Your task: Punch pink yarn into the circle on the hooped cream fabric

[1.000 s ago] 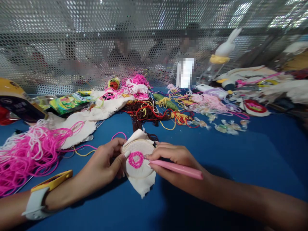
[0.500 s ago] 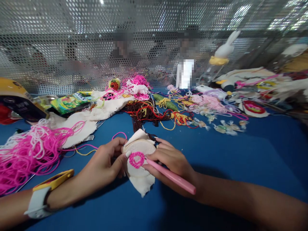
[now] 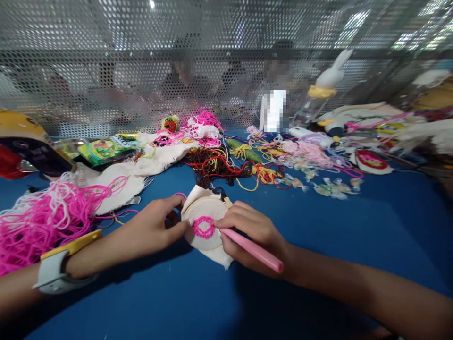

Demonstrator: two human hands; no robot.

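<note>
**Head view: punch needle working a pink ring on a small hoop**

Left hand (image 3: pixel 152 229) is pinching the left rim of a small round embroidery hoop (image 3: pixel 204 225), fingers closed on its edge, thumb tip near the stitching. Hoop is lying low over the blue surface (image 3: pixel 318 226), front centre, stretching cream woven cloth (image 3: pixel 215 255) whose frayed corners are sticking out above and below. A fuzzy, looped pink ring (image 3: pixel 204 227) is sitting mid-cloth.

Right hand (image 3: pixel 253 233) is gripping a smooth pink punch needle (image 3: pixel 253 249) pencil-style, fingers clamped round the barrel, tip meeting the ring's right side. A white watch with yellow strap (image 3: pixel 58 269) is showing on the left wrist.

Surface is felt-like, deep blue. A loose tangle of pink and white yarn (image 3: pixel 38 217) is lying at left, beside cream fabric scraps (image 3: pixel 120 182). Dark red, brown and yellow threads (image 3: pixel 219 165) are piling up behind the hoop; clear-wrapped sweets (image 3: pixel 332 186) are scattering to the right. A green snack packet (image 3: pixel 101 151) is lying far left.

Perforated metal screen (image 3: pixel 106 56) is closing the back; other people are sitting blurred behind it.
</note>
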